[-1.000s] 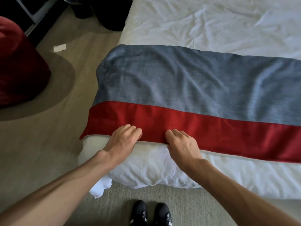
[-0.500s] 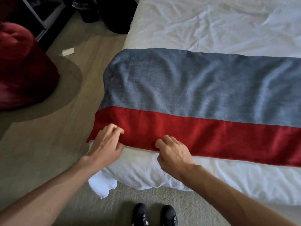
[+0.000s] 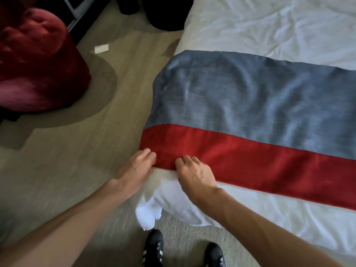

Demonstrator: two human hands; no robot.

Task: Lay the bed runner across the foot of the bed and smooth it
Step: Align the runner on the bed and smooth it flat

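Left hand (image 3: 135, 170) and right hand (image 3: 195, 175) sit close together on the near hem of the bed runner (image 3: 250, 105), both with fingers curled over the edge of its red band (image 3: 269, 166) and gripping it; the thumbs are hidden under the palms. The left hand is right at the runner's end corner and the right hand is just beside it. Beyond the hands the runner lies across the foot of the bed (image 3: 269, 26), stretching off to the right of the right hand and out of view. Its grey part (image 3: 240, 89), above the knuckles, shows soft ripples, so my guess is that the laying is done and the smoothing is not.

The main risk is pulling too hard from this one corner. With both hands bunched at the same end, a tug toward the body would likely drag the hem askew and skew the red band against the mattress edge. It could also push fresh creases into the grey part. Beneath the left hand a loose white sheet corner (image 3: 148, 214) hangs toward the floor, and it could get caught up and dragged along
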